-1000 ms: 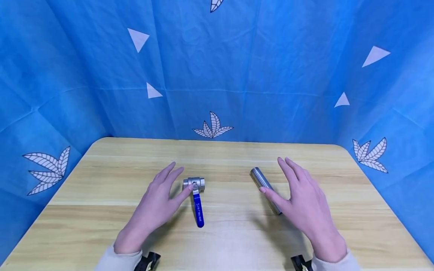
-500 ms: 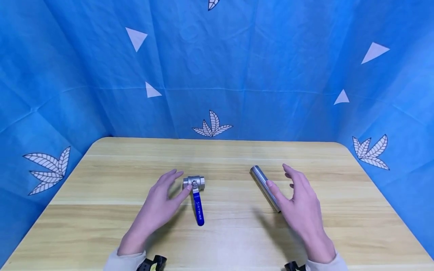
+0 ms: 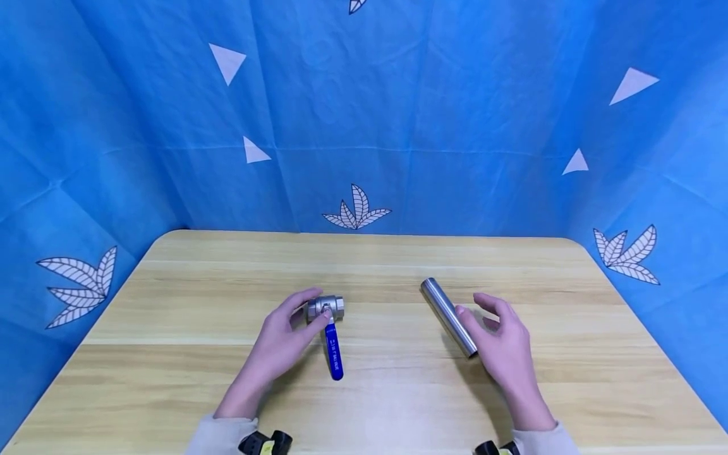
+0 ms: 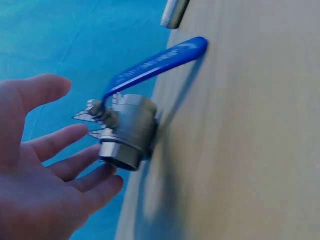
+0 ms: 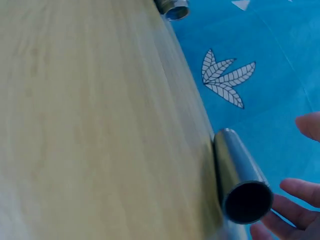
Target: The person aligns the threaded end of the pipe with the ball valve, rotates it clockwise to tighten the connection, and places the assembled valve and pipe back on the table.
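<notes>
A steel ball valve point(image 3: 334, 354) with a long blue lever lies on the table left of centre, the lever pointing toward the person. My left hand point(image 3: 280, 340) is at the valve's left side, thumb over the stem and fingers behind the body in the head view. In the left wrist view, those fingers point(image 4: 65, 137) are spread loosely around the body's near end, without a grip. To the right, a shiny hollow metal tube point(image 3: 447, 316) lies slanted. My right hand point(image 3: 503, 344) is beside its right side, thumb near the tube and fingers relaxed, holding nothing.
Both objects lie on a light wood table point(image 3: 387, 398) with rounded far corners. A blue cloth point(image 3: 364, 114) with white triangles and leaf prints hangs behind it and along both sides. Between the valve and the tube is a wide gap.
My left hand has moved right, closer around the valve body. The right hand has shifted down and inward beside the tube, its fingers bending more. Valve and tube lie where they were.
</notes>
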The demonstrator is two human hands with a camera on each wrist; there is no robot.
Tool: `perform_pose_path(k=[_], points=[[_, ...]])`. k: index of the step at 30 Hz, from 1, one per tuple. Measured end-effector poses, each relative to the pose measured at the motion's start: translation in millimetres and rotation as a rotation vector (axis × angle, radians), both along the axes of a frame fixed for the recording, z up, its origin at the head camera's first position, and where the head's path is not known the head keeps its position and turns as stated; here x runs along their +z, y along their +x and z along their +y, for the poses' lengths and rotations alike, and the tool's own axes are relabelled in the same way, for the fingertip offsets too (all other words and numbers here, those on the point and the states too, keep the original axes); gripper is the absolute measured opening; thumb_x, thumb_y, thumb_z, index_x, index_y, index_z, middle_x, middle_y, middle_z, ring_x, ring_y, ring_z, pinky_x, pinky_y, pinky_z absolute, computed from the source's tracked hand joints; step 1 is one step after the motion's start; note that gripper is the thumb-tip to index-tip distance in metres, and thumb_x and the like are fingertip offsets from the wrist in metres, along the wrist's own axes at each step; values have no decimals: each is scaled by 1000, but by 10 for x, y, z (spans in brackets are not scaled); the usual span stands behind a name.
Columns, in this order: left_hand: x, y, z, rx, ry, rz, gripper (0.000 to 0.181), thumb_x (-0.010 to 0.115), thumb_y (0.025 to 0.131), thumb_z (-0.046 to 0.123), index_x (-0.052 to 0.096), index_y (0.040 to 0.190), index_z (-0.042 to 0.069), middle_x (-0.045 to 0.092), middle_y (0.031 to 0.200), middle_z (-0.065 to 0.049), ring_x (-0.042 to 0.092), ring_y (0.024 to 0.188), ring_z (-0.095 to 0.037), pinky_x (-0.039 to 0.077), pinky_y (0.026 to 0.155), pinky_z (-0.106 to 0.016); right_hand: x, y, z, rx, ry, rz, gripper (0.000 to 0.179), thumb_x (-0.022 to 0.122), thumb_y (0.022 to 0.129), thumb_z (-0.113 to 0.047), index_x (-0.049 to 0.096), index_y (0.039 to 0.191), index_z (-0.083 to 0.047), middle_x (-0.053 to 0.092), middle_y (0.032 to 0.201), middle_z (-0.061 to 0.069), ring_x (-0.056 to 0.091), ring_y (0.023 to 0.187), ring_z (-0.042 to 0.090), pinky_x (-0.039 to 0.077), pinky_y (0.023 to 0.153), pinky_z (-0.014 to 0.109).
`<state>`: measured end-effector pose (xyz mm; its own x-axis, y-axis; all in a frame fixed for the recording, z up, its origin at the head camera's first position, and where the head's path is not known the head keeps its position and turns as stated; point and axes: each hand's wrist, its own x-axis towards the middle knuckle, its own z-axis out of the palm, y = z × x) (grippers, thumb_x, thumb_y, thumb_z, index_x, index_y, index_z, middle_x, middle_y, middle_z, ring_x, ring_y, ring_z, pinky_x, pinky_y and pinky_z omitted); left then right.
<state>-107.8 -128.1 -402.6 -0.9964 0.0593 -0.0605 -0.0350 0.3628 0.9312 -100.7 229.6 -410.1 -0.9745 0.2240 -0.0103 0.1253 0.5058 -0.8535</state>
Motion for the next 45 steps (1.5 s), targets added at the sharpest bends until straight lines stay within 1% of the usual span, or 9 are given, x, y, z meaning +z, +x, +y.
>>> perform_pose_path(k=[2, 5, 8, 10, 13, 16, 26, 31, 45], points=[[-31, -1, -3, -2, 16, -13, 56, 70, 103, 15, 54, 156, 13, 46, 167, -19, 45, 154, -47, 39, 128, -56, -32, -20, 14, 4, -38, -46, 74, 72, 99, -58, 53, 155, -13, 54, 162, 10, 58, 144, 43, 50, 120, 54], [-91, -11, -28, 2, 36, -26, 62, 66, 98, 1, 53, 157, 15, 46, 167, -20, 46, 153, -48, 36, 129, -59, -87, -47, 29, -2, -86, -92, 71, 73, 99, -54, 53, 155, -14, 55, 161, 10, 60, 144, 35, 55, 112, 30], [-161, -40, -64, 10, 55, -48, 69, 63, 95, -5, 52, 159, 17, 45, 168, -19, 44, 155, -47, 34, 130, -60, -142, -68, 41, -25, -112, -100, 67, 76, 99, -48, 56, 152, -13, 58, 158, 10, 62, 139, 27, 50, 99, 8], [-209, -66, -90, 15, 67, -70, 70, 65, 95, -4, 51, 160, 18, 44, 169, -19, 43, 155, -46, 34, 130, -60, -178, -76, 52, -44, -119, -90, 64, 78, 98, -44, 58, 150, -13, 61, 155, 10, 62, 131, 19, 47, 92, 1], [-270, -105, -126, 29, 100, -110, 68, 70, 96, 1, 50, 159, 19, 45, 168, -16, 44, 156, -44, 36, 130, -58, -222, -75, 67, -57, -107, -73, 63, 82, 96, -40, 60, 148, -13, 63, 151, 9, 60, 121, 10, 47, 92, 2], [-304, -134, -152, 41, 118, -138, 66, 74, 97, 8, 52, 158, 20, 48, 166, -14, 46, 155, -41, 38, 129, -56, -250, -67, 76, -50, -60, -55, 64, 85, 93, -39, 61, 147, -14, 64, 149, 6, 60, 119, 11, 47, 93, 3], [-310, -159, -123, 12, 47, -120, 70, 79, 95, 11, 51, 159, 22, 53, 160, -16, 50, 152, -41, 39, 128, -60, -265, -41, 58, -5, 115, -19, 66, 95, 82, -38, 68, 138, -14, 62, 132, 8, 59, 108, 20, 48, 86, 14], [-281, -170, -94, 10, 27, -118, 71, 79, 95, 11, 51, 160, 21, 53, 161, -17, 51, 150, -42, 40, 127, -61, -296, -52, 42, 49, 227, 20, 57, 96, 80, -35, 75, 128, -14, 66, 120, 6, 60, 103, 18, 49, 84, 21], [-299, -204, -11, 49, -22, -92, 64, 76, 96, 5, 57, 155, 21, 59, 154, -17, 61, 133, -36, 51, 114, -54, -332, -53, 59, 82, 236, 135, 48, 96, 82, -32, 81, 125, -17, 73, 103, 3, 60, 85, 9, 50, 72, 20]])
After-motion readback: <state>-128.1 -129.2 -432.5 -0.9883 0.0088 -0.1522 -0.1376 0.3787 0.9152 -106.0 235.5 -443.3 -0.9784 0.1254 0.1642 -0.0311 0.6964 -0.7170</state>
